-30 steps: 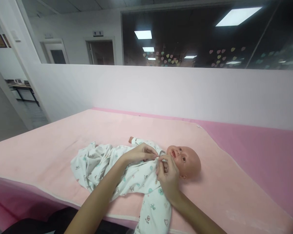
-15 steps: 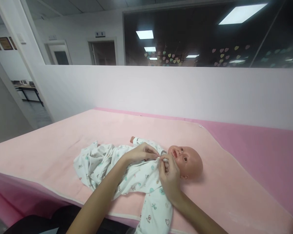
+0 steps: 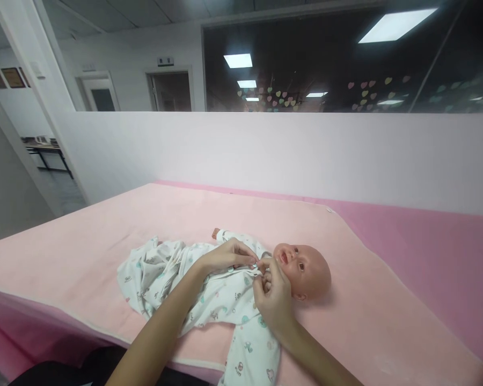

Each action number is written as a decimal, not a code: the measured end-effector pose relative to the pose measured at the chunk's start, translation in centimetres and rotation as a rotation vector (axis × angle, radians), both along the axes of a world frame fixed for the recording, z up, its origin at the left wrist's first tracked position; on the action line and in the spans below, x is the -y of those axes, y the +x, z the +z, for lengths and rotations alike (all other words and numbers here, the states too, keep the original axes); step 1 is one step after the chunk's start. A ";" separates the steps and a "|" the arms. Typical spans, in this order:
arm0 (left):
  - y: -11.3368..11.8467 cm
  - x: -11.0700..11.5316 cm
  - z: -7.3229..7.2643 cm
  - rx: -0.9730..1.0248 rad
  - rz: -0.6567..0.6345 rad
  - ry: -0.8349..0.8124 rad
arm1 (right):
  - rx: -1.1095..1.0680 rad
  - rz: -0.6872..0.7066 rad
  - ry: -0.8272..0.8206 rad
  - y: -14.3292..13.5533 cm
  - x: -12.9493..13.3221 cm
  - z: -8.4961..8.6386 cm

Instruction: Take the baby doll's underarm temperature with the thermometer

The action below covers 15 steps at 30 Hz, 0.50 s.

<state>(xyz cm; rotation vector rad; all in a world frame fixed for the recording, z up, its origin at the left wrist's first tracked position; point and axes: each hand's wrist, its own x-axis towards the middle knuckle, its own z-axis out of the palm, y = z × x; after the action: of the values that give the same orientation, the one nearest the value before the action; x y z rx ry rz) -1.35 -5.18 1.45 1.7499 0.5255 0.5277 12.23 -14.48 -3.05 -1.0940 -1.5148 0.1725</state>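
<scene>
A baby doll (image 3: 312, 271) lies on its back with its bald head to the right. It wears a white printed baby outfit (image 3: 221, 303), whose legs lie bunched at the left and whose near sleeve hangs toward the front edge. My left hand (image 3: 229, 256) is closed, its fingertips pinching the outfit's front edge at the upper chest. Just beside it, below the doll's chin, my right hand (image 3: 274, 292) pinches the same edge between thumb and fingers. The fingertips of both hands almost meet. What small fastening lies between them, if any, is hidden.
A peach-coloured mat (image 3: 386, 316) covers the table, with a pink cloth (image 3: 434, 246) under it at right and back. Behind stands a white half wall (image 3: 265, 150) topped by dark glass. My dark-clothed lap (image 3: 76, 367) is against the front edge.
Both hands stay at the outfit's neckline. My right fingers have shifted slightly down and left, and a bit of the white edge now shows between the fingertips. The whole view has moved slightly.
</scene>
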 end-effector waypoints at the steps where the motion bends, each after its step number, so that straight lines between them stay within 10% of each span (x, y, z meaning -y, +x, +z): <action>1: 0.0 0.0 0.0 -0.003 0.000 0.000 | -0.007 0.004 0.010 0.0 0.0 0.0; 15: 0.0 0.3 0.1 0.005 -0.007 -0.008 | 0.019 -0.038 0.038 -0.2 0.2 -0.5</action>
<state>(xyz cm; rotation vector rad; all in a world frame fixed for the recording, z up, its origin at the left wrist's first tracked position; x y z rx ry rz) -1.30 -5.45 1.56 1.7418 0.5173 0.5248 12.02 -14.65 -3.53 -1.0962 -1.5074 0.1064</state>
